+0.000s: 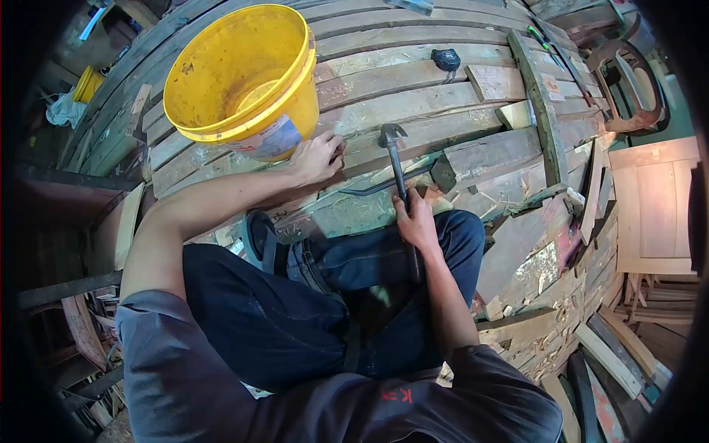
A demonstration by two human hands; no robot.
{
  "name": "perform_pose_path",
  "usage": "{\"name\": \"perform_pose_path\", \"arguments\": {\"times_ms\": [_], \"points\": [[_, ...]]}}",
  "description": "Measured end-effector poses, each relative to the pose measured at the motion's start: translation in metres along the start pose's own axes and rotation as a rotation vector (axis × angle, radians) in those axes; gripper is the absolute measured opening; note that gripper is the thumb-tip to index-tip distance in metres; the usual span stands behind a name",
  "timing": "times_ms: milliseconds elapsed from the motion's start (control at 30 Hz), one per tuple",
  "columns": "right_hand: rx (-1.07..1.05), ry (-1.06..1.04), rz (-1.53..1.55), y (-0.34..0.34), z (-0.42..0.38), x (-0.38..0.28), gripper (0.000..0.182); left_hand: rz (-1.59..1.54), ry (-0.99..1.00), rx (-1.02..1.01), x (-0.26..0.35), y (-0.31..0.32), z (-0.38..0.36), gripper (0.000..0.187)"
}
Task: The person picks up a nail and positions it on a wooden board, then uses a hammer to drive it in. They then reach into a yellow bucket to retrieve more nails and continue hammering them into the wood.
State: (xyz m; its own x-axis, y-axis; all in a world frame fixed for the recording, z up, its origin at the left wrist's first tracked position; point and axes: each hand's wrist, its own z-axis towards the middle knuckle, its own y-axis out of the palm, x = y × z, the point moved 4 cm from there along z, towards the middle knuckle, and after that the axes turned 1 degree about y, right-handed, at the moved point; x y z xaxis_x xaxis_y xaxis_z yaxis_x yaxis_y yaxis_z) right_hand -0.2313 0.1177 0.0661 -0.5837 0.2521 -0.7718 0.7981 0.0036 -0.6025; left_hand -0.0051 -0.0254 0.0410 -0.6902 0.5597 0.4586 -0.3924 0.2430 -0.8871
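My right hand [419, 219] is wrapped round the dark handle of a claw hammer [397, 164], whose head points away from me, above my bent leg. Beside the lower right of a large yellow bucket [298, 111], my left hand [317, 158] rests on the wooden slats with its fingers curled; whatever they may pinch is too small to make out. A dark bent metal bar [384, 186] lies between my hands, partly behind the hammer handle. Just right of the hammer sits a thick wooden block [484, 159].
A tape measure [445, 60] and a flat wood piece [495, 83] lie on the slatted platform [384, 81]. A long batten [537, 111] crosses it at the right. Beyond are a green-handled tool [543, 40], a curved wooden frame [636, 88] and a wooden panel [656, 207].
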Motion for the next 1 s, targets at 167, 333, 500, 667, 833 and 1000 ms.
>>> {"name": "perform_pose_path", "arguments": {"times_ms": [167,333,500,667,833,1000], "points": [[0.001,-0.009,-0.006,0.0007,0.0003,0.0013,0.026,0.001,0.004,0.021,0.0021,-0.0028,-0.0003,0.026],[0.032,-0.051,-0.019,0.0006,0.0,-0.0005,0.025,-0.065,0.007,0.032,0.0006,-0.0006,-0.0002,0.024],[0.004,-0.004,0.006,-0.0011,-0.0007,-0.0029,0.025,-0.065,0.026,0.057,0.0002,-0.0014,0.0006,0.023],[0.019,-0.023,0.01,0.0011,-0.0002,0.0011,0.026,-0.041,0.021,0.029,0.0029,-0.0034,-0.0001,0.025],[0.0,0.013,-0.024,-0.0008,-0.0007,-0.001,0.028,-0.066,0.015,0.029,0.005,-0.0032,-0.0006,0.024],[0.008,-0.002,-0.001,0.001,-0.0012,0.002,0.034,-0.079,0.021,0.012,0.0038,-0.0029,-0.0007,0.022]]}}
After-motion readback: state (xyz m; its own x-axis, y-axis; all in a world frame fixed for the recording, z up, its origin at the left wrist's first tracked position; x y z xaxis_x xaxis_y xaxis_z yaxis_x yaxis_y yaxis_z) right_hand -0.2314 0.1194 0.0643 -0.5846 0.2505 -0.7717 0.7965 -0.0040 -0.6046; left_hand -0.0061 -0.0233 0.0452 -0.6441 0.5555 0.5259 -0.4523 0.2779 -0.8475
